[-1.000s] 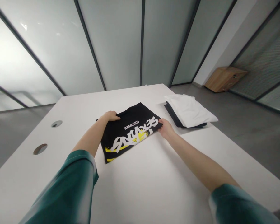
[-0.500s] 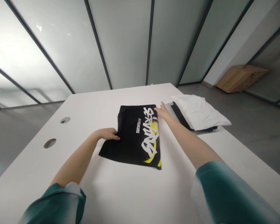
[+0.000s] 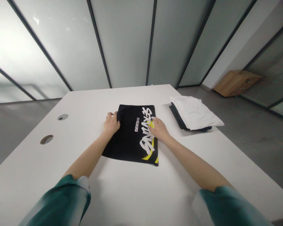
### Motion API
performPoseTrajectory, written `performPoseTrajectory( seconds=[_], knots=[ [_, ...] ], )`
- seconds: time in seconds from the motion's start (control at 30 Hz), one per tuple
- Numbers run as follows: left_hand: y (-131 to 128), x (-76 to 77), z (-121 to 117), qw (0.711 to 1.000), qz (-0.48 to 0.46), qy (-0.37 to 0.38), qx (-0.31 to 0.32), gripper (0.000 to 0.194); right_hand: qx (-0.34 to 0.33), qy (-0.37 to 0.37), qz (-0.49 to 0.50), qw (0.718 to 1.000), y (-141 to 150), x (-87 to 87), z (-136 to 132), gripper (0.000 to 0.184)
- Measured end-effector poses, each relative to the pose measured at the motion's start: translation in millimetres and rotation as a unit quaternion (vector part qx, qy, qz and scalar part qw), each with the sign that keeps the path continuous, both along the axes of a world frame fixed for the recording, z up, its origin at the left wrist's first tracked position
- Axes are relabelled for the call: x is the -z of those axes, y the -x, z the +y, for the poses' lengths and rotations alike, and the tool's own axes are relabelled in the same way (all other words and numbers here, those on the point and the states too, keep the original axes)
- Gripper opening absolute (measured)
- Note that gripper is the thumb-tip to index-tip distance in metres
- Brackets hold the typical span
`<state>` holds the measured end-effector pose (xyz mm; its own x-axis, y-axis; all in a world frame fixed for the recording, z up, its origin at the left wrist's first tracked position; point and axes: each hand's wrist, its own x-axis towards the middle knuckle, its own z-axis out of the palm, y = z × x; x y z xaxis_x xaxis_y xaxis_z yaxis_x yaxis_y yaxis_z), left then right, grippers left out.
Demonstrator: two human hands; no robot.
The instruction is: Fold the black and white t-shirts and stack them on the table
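Note:
A folded black T-shirt [image 3: 128,138] with white lettering and a yellow print lies on the white table [image 3: 132,191]. At its left edge my left hand [image 3: 111,123] has its fingers curled and closed on the cloth near the far corner. My right hand [image 3: 159,128] rests over the right edge, its fingers laid out on the printed lettering. The near left corner of the shirt flares outward past the rest of that side.
To the right is a stack of folded clothes, a white garment [image 3: 195,111] on top of dark ones [image 3: 179,116]. Two round holes [image 3: 62,117] pierce the tabletop at left. Frosted glass panels [image 3: 124,40] rise behind the table. A wooden cabinet [image 3: 235,82] stands on the floor at far right.
My left hand has moved away from me along the shirt's left edge. My right hand has come back from the far right corner to the middle of the right edge.

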<state>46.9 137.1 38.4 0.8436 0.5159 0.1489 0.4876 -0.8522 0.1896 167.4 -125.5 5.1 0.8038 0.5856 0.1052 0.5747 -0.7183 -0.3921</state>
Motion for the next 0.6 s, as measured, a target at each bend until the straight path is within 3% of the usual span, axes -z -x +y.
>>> performPoseTrajectory(
  seconds=[0.1,0.2,0.33,0.6],
  knots=[
    [5,6.7,-17,0.993,-0.007,-0.069,0.098,0.056,0.003,-0.002,0.006,1.0,-1,-0.1,17,0.068],
    [7,20.0,-21,0.98,0.066,-0.051,0.181,0.06,0.005,0.003,0.014,1.0,3,4.2,30,0.069],
    [8,32.0,-16,0.977,0.121,-0.02,0.172,0.064,-0.014,0.03,0.023,0.999,9,11.7,37,0.065],
    [15,29.2,-29,0.984,0.129,-0.014,0.12,0.067,-0.056,0.052,0.019,0.997,-3,13.4,40,0.068]
  ],
)
